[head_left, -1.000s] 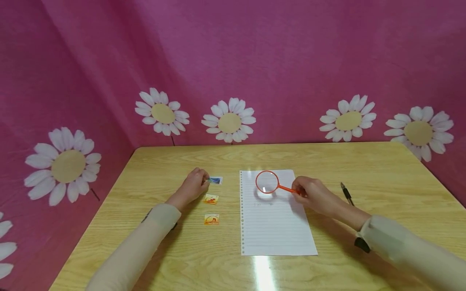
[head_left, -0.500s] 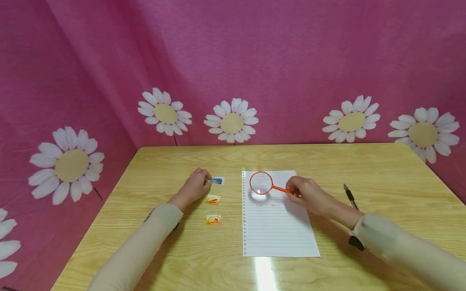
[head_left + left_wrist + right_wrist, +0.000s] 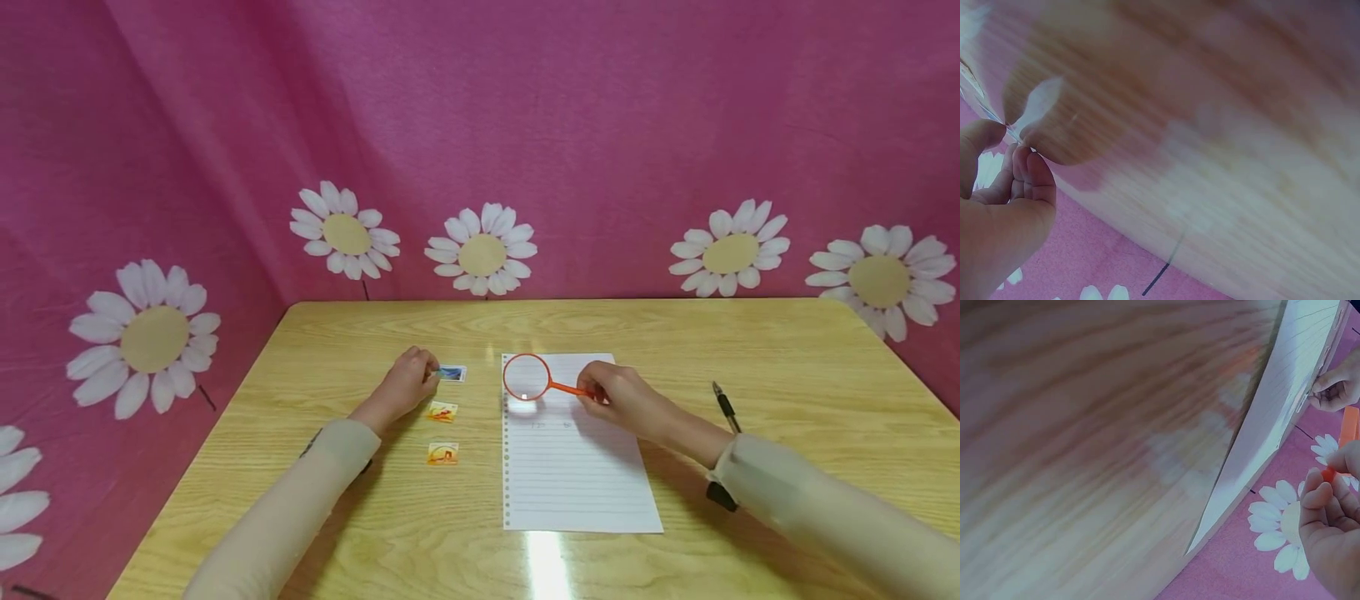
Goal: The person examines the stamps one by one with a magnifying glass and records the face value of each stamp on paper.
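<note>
My left hand (image 3: 407, 382) pinches the left edge of a small blue stamp (image 3: 454, 373) at the table's left. In the left wrist view the thumb and fingertips meet on a thin, pale edge. Two yellow-orange stamps, an upper one (image 3: 442, 412) and a lower one (image 3: 442, 453), lie in a column nearer me. My right hand (image 3: 626, 400) grips the handle of an orange-red magnifying glass (image 3: 564, 387). Its round lens hangs over the upper left of a lined loose-leaf sheet (image 3: 585, 492), above faint handwritten marks. In the right wrist view the fingers curl round the orange handle (image 3: 1328, 475).
A black pen (image 3: 726, 408) lies right of the sheet, partly behind the right forearm. The wooden table (image 3: 360, 325) ends at a pink cloth (image 3: 585, 125) with white daisies. Light glares on the table below the sheet.
My right hand has moved the magnifying glass left, from over the middle of the sheet's top to its left edge. The left hand keeps its hold beside the blue stamp.
</note>
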Demonstrator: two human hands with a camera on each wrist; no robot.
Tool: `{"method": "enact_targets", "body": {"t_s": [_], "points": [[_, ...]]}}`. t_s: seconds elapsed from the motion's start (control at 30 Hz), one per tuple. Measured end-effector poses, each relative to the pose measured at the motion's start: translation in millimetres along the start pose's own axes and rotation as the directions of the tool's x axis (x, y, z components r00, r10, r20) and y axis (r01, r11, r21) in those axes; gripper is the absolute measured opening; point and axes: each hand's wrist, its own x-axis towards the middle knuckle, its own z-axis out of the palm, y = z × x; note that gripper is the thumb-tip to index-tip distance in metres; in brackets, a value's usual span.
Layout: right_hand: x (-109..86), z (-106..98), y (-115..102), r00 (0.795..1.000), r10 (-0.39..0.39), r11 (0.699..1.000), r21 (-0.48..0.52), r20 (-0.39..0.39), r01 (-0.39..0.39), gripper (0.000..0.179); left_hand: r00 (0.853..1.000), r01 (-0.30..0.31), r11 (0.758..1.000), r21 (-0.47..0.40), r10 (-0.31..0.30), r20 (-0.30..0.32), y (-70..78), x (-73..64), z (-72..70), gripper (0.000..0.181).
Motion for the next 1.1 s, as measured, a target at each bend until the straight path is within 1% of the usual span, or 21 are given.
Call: {"method": "enact_targets", "body": {"t_s": [0.2,0.43,0.63,0.83,1.1], "points": [[6.6,5.1,-1.4,1.0,-0.008,1.0,0.008,0.006,0.008,0.021,1.0,-0.002,1.0,0.0,0.002,-0.007,-1.4,1.4,1.1,0.012],[12.7,11.5,-2.8,0.999,-0.053,0.998,0.033,-0.005,0.053,0.021,1.0,0.0,1.0,0.005,0.0,-0.012,-1.9,1.6,1.6,0.012],[17.3,15.9,-4.0,0.999,-0.028,0.999,0.035,0.016,0.027,0.019,1.0,0.008,1.0,-0.001,-0.008,-0.003,-2.0,1.3,1.8,0.012],[22.9,18.8,-6.7,0.999,-0.023,0.999,0.045,0.04,0.021,0.016,1.0,0.0,1.0,-0.001,0.0,-0.007,-2.0,0.5,1.0,0.013],[32.2,25.9,-11.0,0.998,-0.063,0.997,0.053,0.013,0.062,0.016,1.0,-0.007,1.0,-0.001,0.007,-0.015,-3.3,0.8,2.2,0.013]]}}
